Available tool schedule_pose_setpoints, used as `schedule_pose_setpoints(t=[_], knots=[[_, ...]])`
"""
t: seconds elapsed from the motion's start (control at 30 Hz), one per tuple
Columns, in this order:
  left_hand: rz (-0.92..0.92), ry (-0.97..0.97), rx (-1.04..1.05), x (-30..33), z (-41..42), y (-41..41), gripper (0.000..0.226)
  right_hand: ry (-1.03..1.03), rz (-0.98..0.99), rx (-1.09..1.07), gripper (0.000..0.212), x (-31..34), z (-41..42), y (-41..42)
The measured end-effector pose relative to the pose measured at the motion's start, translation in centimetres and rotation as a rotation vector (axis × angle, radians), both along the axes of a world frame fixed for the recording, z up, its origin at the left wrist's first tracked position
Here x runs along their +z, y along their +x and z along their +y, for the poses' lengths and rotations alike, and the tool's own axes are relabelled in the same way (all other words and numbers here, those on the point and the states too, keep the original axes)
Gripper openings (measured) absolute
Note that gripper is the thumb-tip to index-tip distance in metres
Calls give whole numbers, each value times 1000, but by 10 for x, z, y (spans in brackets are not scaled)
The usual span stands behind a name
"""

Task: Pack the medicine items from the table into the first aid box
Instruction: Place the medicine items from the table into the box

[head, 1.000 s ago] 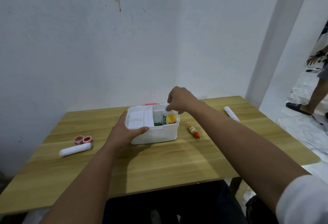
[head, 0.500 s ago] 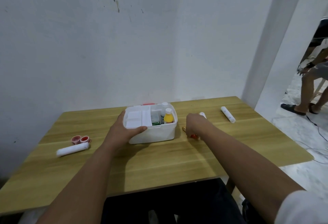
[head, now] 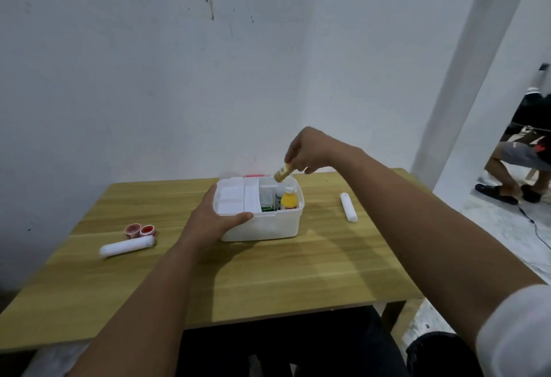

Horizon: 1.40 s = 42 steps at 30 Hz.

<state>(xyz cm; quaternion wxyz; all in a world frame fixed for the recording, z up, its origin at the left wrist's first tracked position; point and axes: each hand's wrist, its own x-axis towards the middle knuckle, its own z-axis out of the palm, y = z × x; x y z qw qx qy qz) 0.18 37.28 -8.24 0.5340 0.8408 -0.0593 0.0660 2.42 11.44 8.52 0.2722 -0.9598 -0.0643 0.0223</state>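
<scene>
Packing looked partly done. The first aid box [head: 262, 224] sat open mid-tabletop [head: 298, 275]. Its right compartments already held a yellow bottle [head: 289, 200], a white bottle just behind it, and something green I could not identify. The left side carried a white tray.

Right hand [head: 310, 151] hung above the box's far right corner, fingers pinched on a small tube [head: 282, 172], tilted with its free end down toward the open compartment. I judged it the item going in now, not yet released.

Left hand [head: 213, 221] gripped the box's near-left corner, thumb lying along the front rim, steadying it.

Left to pack, as far as I could see:
- white roll [head: 126, 247], left of the box
- two small red pots [head: 140, 230], touching each other, just beyond that roll
- white tube [head: 348, 207], right of the box, well apart from it

Nothing lay between those items and the box. The right compartments looked crowded, so fit might be tight. Another person stood at far right, off the tabletop; no interference.
</scene>
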Motion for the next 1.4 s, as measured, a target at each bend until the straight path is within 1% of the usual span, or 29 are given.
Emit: schedule_pose_setpoints(t=[0.1,0.2,0.3,0.4,0.47,0.57,0.73,0.83,0.93,1.03,1.13,1.3,1.37,1.4], knots=[[6,31,4,-2,0,3,105,-236,17,90,15,-19,25,8],[12,34,-3,-3,0,4,106,-456,-75,133,11,-44,45,11],[18,30,-10,-5,1,5,109,-590,-128,160,14,-58,55,8],[9,39,0,-4,1,5,109,-728,-193,192,27,-62,60,6],[7,34,5,-3,0,5,109,-777,-199,217,31,-60,61,5],[10,43,14,-4,1,5,109,-822,-185,250,31,-59,63,6],[31,56,17,-5,1,7,114,-838,-218,273,31,-60,65,8],[41,63,26,-6,0,7,118,-827,-178,271,30,-64,62,9],[39,75,27,-5,1,8,115,-817,-135,282,27,-71,61,12],[35,86,26,-5,1,6,114,-787,-132,289,24,-78,63,11],[46,75,28,-5,1,5,118,-771,-131,308,21,-84,60,9],[36,66,18,-5,-2,6,112,-679,-58,307,24,-73,54,8],[61,92,28,-7,-1,7,121,-592,-114,288,27,-63,46,8],[75,101,34,-7,0,7,127,-506,-156,262,25,-57,39,10]])
